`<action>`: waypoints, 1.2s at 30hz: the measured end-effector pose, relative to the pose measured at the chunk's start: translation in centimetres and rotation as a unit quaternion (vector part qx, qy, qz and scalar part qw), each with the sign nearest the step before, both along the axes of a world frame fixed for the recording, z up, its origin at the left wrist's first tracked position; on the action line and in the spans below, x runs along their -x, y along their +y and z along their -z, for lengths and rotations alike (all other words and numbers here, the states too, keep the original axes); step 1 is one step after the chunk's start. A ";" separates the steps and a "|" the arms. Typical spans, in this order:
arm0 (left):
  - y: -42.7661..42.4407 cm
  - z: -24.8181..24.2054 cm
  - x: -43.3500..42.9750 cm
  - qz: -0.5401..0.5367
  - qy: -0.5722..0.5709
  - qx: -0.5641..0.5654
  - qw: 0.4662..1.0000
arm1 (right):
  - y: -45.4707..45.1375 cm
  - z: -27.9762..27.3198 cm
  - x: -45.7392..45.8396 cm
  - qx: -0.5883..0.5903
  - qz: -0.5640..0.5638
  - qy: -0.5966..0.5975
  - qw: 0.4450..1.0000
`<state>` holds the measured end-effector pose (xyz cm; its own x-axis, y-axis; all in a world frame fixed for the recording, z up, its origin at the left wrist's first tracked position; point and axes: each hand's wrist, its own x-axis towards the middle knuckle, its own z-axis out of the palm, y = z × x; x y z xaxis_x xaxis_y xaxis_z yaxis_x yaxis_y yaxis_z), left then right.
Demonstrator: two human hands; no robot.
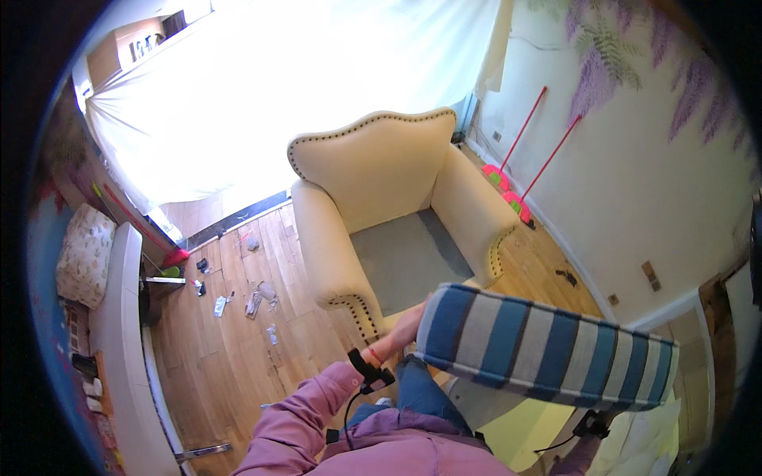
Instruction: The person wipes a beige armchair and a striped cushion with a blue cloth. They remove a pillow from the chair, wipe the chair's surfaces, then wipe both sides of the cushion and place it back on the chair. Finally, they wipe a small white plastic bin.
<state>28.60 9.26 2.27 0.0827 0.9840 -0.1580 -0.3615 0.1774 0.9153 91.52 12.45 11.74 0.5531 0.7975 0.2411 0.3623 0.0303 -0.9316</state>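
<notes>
A thick seat cushion with blue, grey and teal stripes and piped edges is held up in front of me, tilted on its side. My left hand grips its left end, with the fingers partly hidden behind it. At the lower right end, my right hand holds the cushion from underneath and is mostly hidden by it. Beyond the cushion stands a cream upholstered armchair with dark nailhead trim. Its seat deck is bare grey fabric, and the cushion's left end is close to the chair's front.
Scraps of litter lie on the wooden floor to the left. Two red-handled brooms lean on the right wall. A white ledge with a patterned pillow runs along the left. A white sheet hangs behind the chair.
</notes>
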 end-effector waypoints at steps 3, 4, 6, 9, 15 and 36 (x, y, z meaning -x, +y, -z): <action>1.1 2.0 -2.4 0.003 -0.024 0.043 0.999 | 1.5 2.2 0.9 0.008 -0.007 0.015 1.000; 1.4 2.8 -3.3 0.006 -0.030 0.060 0.998 | 2.1 2.6 0.8 0.009 -0.005 0.018 1.000; 2.1 4.4 -4.6 0.010 -0.047 0.094 0.994 | 3.5 3.1 0.3 0.009 -0.002 0.016 1.000; 3.1 7.0 -5.6 0.005 -0.070 0.147 0.987 | 6.2 4.6 0.3 0.022 0.001 0.016 1.000; 9.2 11.2 -6.2 -0.020 -0.114 0.227 0.967 | 14.7 8.1 0.8 0.050 0.002 0.007 0.999; 19.3 17.2 5.9 -0.221 -0.161 0.378 0.885 | 49.3 15.3 12.7 0.048 -0.197 0.033 0.979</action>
